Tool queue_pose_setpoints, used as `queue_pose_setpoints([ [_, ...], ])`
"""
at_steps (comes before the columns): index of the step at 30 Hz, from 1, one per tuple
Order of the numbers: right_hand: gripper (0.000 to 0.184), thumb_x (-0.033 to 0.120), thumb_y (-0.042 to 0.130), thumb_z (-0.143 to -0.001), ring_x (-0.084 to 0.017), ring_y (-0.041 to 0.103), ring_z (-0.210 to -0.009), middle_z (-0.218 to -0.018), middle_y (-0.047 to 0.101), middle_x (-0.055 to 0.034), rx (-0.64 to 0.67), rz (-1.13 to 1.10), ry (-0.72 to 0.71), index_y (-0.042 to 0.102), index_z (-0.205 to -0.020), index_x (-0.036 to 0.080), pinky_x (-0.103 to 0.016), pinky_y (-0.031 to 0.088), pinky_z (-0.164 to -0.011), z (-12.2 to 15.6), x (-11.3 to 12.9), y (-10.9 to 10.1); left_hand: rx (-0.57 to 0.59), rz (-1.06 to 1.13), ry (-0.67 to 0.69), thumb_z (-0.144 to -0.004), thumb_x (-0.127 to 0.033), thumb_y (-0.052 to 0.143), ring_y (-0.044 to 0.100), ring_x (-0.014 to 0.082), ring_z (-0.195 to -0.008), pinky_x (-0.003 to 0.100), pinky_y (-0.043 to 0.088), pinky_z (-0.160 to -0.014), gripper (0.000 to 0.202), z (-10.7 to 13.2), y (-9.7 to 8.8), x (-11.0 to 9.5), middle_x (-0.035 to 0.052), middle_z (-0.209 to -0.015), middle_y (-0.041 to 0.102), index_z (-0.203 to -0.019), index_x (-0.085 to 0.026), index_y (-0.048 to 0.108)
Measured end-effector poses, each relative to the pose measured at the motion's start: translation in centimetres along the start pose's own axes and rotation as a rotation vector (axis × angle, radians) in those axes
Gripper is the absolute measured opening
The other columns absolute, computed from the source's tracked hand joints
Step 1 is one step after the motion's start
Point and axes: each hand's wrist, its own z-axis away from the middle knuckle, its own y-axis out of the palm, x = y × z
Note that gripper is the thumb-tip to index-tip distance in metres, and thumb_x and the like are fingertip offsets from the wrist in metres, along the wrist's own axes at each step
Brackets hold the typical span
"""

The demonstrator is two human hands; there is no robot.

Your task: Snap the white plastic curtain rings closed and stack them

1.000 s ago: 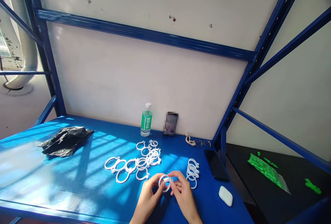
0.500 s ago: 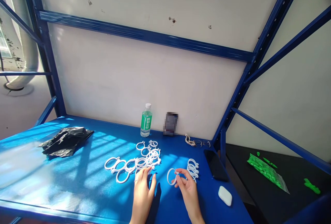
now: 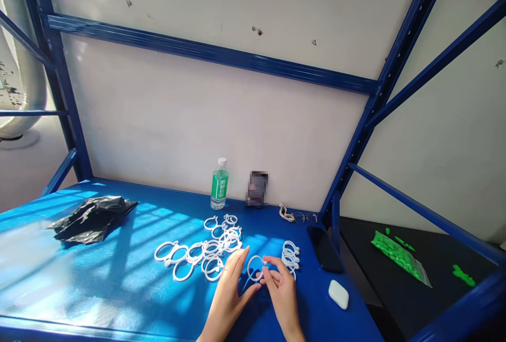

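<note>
Left hand [image 3: 233, 285] has been shifted right since 0.5 s ago, off the loose ring pile [image 3: 209, 252] and up against the ring [image 3: 255, 268] held by the right hand [image 3: 280, 285]. Ring is pinched at its right edge between right thumb and fingertips, with the rest of that hand curled. Left hand is mostly open, fingers stretched, with forefinger and thumb set either side of the ring's left edge; an actual grip cannot be told. Ring is held just above the table [image 3: 118, 279], between the pile and a small stack of rings [image 3: 291, 256] just beyond the right hand. Phone [image 3: 324, 242] and white case [image 3: 339, 294] are seen further right, near the table edge. Bottle [image 3: 219, 184] is stood at the back wall. Black bag [image 3: 89, 218] is laid well apart at left.
</note>
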Motion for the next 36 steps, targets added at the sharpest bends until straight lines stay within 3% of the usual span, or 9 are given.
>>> queue_pose_setpoints([
  [4, 0.047, 0.064, 0.071, -0.084, -0.026, 0.078, -0.067, -0.099, 0.08, -0.0127, 0.022, -0.014, -0.011, 0.074, -0.099, 0.02, -0.035, 0.068, -0.063, 0.1, 0.1, 0.2, 0.001, 0.017, -0.016, -0.086, -0.029, 0.072, 0.065, 0.031, -0.127, 0.051, 0.053, -0.108, 0.048, -0.3, 0.0, 0.0, 0.0078, -0.132, 0.072, -0.133, -0.031, 0.066],
  [8, 0.048, 0.065, 0.066, -0.088, -0.025, 0.078, -0.069, -0.103, 0.077, -0.0135, 0.038, -0.005, -0.041, 0.077, -0.101, 0.02, -0.035, 0.068, -0.067, 0.1, -0.1, 0.2, 0.028, 0.052, -0.007, -0.088, -0.029, 0.07, 0.067, 0.028, -0.123, 0.046, 0.055, -0.105, 0.05, -0.6, -0.7, -0.6, 0.0068, -0.13, 0.073, -0.137, -0.033, 0.064],
  [13, 0.04, 0.059, 0.066, -0.091, -0.025, 0.077, -0.077, -0.093, 0.078, -0.0111, 0.017, 0.076, -0.096, 0.079, -0.095, 0.021, -0.033, 0.065, -0.071, 0.1, -0.4, -0.2, 0.082, 0.108, -0.019, -0.086, -0.029, 0.07, 0.069, 0.0284, -0.117, 0.044, 0.056, -0.102, 0.043, -1.2, -1.5, -1.3, 0.0078, -0.123, 0.076, -0.129, -0.031, 0.069],
  [18, 0.039, 0.059, 0.067, -0.09, -0.024, 0.074, -0.074, -0.082, 0.077, -0.0074, -0.007, 0.108, -0.1, 0.078, -0.088, 0.022, -0.03, 0.061, -0.07, 0.2, -0.6, -0.5, 0.103, 0.187, -0.042, -0.084, -0.033, 0.072, 0.073, 0.0246, -0.093, 0.037, 0.059, -0.087, 0.035, -1.5, -2.0, -2.3, 0.0055, -0.098, 0.078, -0.118, -0.026, 0.073],
  [24, 0.04, 0.061, 0.076, -0.082, -0.02, 0.069, -0.067, -0.069, 0.072, -0.0031, 0.073, -0.162, 0.05, 0.077, -0.086, 0.021, -0.029, 0.056, -0.067, 0.1, -0.7, -0.3, 0.09, 0.185, -0.13, -0.078, -0.037, 0.075, 0.066, 0.0199, -0.068, 0.03, 0.055, -0.068, 0.023, -1.9, -2.2, -3.5, 0.001, -0.074, 0.073, -0.095, -0.022, 0.077],
  [31, 0.047, 0.058, 0.094, -0.061, -0.013, 0.057, -0.059, -0.064, 0.069, -0.0007, 0.112, -0.45, 0.326, 0.078, -0.077, 0.017, -0.025, 0.047, -0.062, -0.3, 0.0, -0.3, 0.126, 0.252, -0.242, -0.075, -0.043, 0.073, 0.068, 0.0217, -0.068, 0.031, 0.055, -0.067, 0.028, -2.1, -1.9, -3.6, 0.0026, -0.073, 0.077, -0.089, -0.02, 0.079],
  [36, 0.049, 0.058, 0.097, -0.054, -0.01, 0.052, -0.055, -0.063, 0.067, -0.0003, 0.102, -0.465, 0.388, 0.077, -0.072, 0.017, -0.024, 0.043, -0.059, -0.4, -0.2, -0.4, 0.106, 0.226, -0.241, -0.074, -0.043, 0.076, 0.068, 0.0225, -0.069, 0.032, 0.056, -0.068, 0.026, -2.0, -2.1, -3.8, 0.0029, -0.073, 0.077, -0.086, -0.02, 0.079],
])
